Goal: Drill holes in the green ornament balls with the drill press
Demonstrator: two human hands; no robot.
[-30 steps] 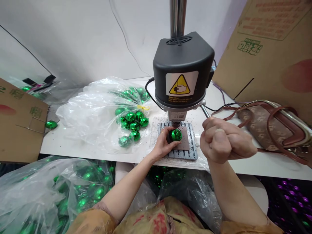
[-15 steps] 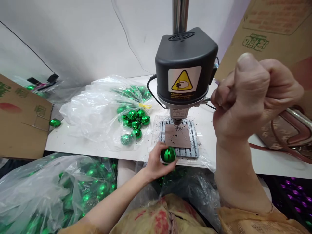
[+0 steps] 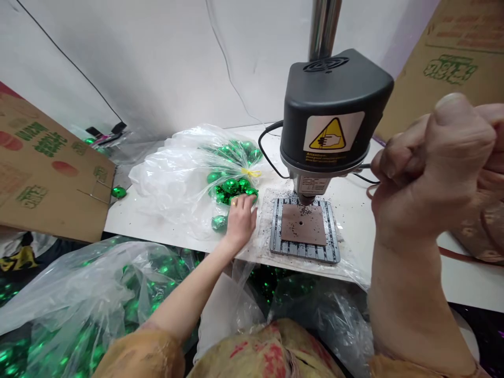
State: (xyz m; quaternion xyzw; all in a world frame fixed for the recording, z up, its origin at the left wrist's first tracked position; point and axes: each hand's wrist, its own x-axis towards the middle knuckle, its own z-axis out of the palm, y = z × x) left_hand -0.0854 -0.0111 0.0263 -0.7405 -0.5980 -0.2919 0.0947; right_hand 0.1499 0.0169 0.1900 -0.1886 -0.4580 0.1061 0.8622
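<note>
1. In head view, looks onto white counter point(image 3: 356, 223), drill press point(image 3: 338, 113), pale wall point(image 3: 169, 68)
2. Partly covers green balls point(image 3: 230, 185), left of drill press, with half-curled left hand point(image 3: 241, 223); cannot tell of any grip
3. Holds lever point(image 3: 365, 166) in tightly closed right hand point(image 3: 437, 163)
4. Could scatter balls by brushing them, or pinch left hand by lowering chuck point(image 3: 306, 199) too soon

Fairly bright, diffuse light; glints on green balls point(image 3: 230, 185), sheen on metal column point(image 3: 325, 26); edges stretched.
</note>
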